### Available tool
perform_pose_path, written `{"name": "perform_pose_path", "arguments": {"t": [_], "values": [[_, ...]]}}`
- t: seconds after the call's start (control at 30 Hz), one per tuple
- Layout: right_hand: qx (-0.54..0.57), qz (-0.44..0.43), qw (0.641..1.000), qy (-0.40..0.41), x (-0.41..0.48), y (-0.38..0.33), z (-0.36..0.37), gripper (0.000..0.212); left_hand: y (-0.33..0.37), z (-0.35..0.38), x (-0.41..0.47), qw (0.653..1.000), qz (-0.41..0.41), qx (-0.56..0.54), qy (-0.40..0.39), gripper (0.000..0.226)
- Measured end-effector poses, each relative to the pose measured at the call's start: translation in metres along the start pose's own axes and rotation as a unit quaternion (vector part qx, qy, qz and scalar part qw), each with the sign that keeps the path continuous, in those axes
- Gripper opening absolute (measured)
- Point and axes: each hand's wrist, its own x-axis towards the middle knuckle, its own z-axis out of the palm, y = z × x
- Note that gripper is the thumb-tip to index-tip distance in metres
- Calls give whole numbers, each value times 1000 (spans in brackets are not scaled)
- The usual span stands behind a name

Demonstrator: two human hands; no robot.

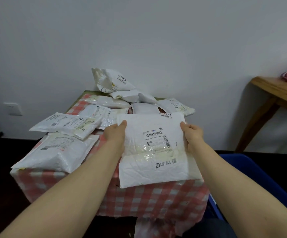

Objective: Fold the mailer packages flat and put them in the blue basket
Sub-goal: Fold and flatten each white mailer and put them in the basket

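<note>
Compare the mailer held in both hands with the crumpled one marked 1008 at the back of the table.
The held mailer is spread nearly flat, label facing the camera; the 1008 mailer is puffed and crumpled, tilted against the wall. The held mailer is gripped at its sides by the left hand and right hand; the 1008 mailer rests untouched atop other mailers. Both are white with printed labels.

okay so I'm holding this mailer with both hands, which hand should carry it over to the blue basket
Probably the right hand. The blue basket sits low on the right, just past that forearm, while the left hand grips the mailer on the edge away from it and would have to cross over.
</note>
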Motion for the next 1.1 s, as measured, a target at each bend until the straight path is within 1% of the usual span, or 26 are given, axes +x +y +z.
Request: {"name": "perform_pose_path", "arguments": {"t": [0.03,0.07,0.1,0.13,0.17,0.2,0.23,0.27,0.3,0.33,0.37,0.4,0.43,0.5,0.53,0.6,0.67,0.7,0.73,0.77,0.83,0.9,0.97,1.03,1.07,1.1], "values": [[-21,-2,1000,0,0,-1,1,39,1,2,-1,999,20,41,4,17],[-58,-11,998,-1,0,-1,0,38,0,3,-1,993,49,109,6,16],[-105,-32,994,-3,0,-1,-1,35,-2,4,-1,974,82,212,14,30],[-154,-64,986,-7,0,-2,-2,29,-3,3,-2,943,120,309,26,47],[-196,-102,975,-15,0,-1,-4,27,-3,2,-6,914,171,367,23,59],[-233,-134,963,-33,-1,-1,-7,34,-5,2,-11,888,234,396,-2,65],[-270,-156,947,-73,-6,-2,-10,39,-8,2,-14,857,287,424,-52,67],[-312,-166,926,-130,-12,-4,-12,45,-11,4,-19,817,315,470,-112,73],[-367,-169,894,-191,-18,-5,-12,55,-17,5,-20,771,315,527,-168,82],[-436,-179,850,-237,-24,-6,-11,67,-23,8,-20,724,297,585,-213,93],[-492,-196,806,-264,-29,-7,-9,76,-29,10,-16,690,276,623,-243,101],[-518,-207,780,-283,-31,-7,-8,80,-33,13,-13,671,260,643,-261,106],[-523,-206,771,-299,-31,-6,-5,83,-35,15,-9,660,255,653,-269,108],[-503,-185,783,-315,-30,-4,2,89,-36,20,-3,651,266,661,-260,106],[-491,-188,790,-315,-29,-3,5,88,-35,21,-3,647,284,664,-244,101],[-489,-235,787,-293,-29,1,11,72,-34,21,-4,651,342,649,-197,77],[-492,-277,782,-266,-29,5,13,44,-34,20,-10,663,384,622,-159,53],[-494,-287,779,-260,-30,5,13,33,-34,21,-12,660,395,621,-153,45],[-504,-290,772,-256,-31,4,12,27,-35,22,-13,653,400,625,-150,40],[-524,-296,759,-249,-32,3,9,27,-34,23,-13,649,404,628,-146,38],[-560,-335,730,-203,-32,-1,3,48,-28,23,-18,646,417,628,-125,52],[-534,-375,739,-171,-35,-9,-6,69,-21,20,-23,631,452,618,-119,69],[-521,-366,737,-228,-37,-14,-13,74,-17,17,-27,597,465,625,-192,73],[-573,-312,698,-295,-37,-11,-14,85,-23,16,-25,570,386,666,-289,88],[-597,-292,680,-311,-37,-6,-14,92,-29,16,-22,570,338,678,-317,97],[-611,-275,671,-316,-36,-1,-12,95,-34,17,-18,574,306,684,-329,102]]}}
